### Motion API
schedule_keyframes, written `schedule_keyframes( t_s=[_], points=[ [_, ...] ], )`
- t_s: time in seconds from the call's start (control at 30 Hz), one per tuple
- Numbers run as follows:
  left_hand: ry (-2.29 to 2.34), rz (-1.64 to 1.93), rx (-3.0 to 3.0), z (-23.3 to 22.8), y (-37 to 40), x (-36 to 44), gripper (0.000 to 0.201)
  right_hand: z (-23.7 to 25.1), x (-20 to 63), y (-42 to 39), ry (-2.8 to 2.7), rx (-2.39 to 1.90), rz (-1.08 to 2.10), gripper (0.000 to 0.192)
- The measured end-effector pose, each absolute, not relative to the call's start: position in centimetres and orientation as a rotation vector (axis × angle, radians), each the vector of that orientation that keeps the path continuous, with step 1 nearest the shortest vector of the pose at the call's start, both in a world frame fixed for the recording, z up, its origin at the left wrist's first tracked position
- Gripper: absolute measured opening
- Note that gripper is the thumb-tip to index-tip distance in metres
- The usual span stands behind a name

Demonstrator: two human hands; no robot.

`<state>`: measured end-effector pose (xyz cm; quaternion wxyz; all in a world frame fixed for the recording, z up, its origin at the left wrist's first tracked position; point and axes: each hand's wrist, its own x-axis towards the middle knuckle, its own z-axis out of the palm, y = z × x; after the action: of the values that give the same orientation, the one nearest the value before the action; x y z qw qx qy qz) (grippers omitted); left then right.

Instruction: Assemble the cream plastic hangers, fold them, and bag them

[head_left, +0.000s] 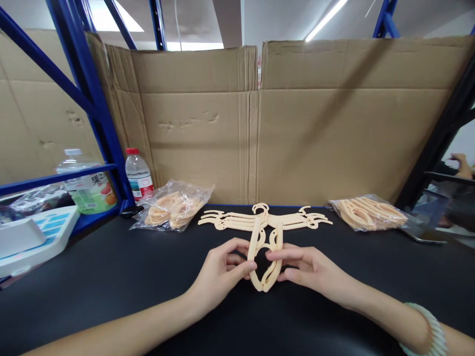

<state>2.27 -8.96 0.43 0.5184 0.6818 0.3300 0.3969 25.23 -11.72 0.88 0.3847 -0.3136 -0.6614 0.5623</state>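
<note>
Both my hands hold one folded cream plastic hanger (264, 282) just above the black tabletop (111, 277). My left hand (222, 269) pinches its left arm and my right hand (308, 267) pinches its right arm; the two arms meet in a point toward me. Right behind it, a stack of unfolded cream hangers (237, 220) lies flat with arms spread left and right. A pale green bangle (432, 329) sits on my right wrist.
Clear bags of cream hangers lie at the left (172, 205) and right (371, 212). A red-capped water bottle (138, 173) and a green drink bottle (87, 185) stand by the blue rack post (96, 109). Cardboard walls (260, 123) close the back. A white device (33, 237) sits far left.
</note>
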Motion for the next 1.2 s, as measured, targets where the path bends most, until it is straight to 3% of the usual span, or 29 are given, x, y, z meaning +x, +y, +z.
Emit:
schedule_keyframes(
  t_s=[0.4, 0.77, 0.87, 1.07, 1.2],
  points=[
    [0.802, 0.906, 1.717, 0.7, -9.3, 2.5, 0.035, 1.2, 25.2, -12.8, -1.868, -0.761, 1.421, 0.051],
    [0.857, 0.873, 1.611, 0.4, -8.9, 2.8, 0.045, 1.4, 25.1, -12.5, -1.925, -0.750, 1.304, 0.025],
    [0.878, 0.867, 1.636, 0.3, -8.9, 2.7, 0.045, 1.4, 25.3, -12.4, -2.009, -0.829, 1.180, 0.027],
    [0.888, 0.895, 1.803, -0.1, -8.6, 2.1, 0.039, 1.1, 26.6, -11.9, -2.263, -1.044, 0.817, 0.051],
    [0.938, 0.947, 1.952, -0.4, -8.4, 1.8, 0.044, 1.2, 27.1, -11.8, -2.324, -1.144, 0.639, 0.052]
  ],
)
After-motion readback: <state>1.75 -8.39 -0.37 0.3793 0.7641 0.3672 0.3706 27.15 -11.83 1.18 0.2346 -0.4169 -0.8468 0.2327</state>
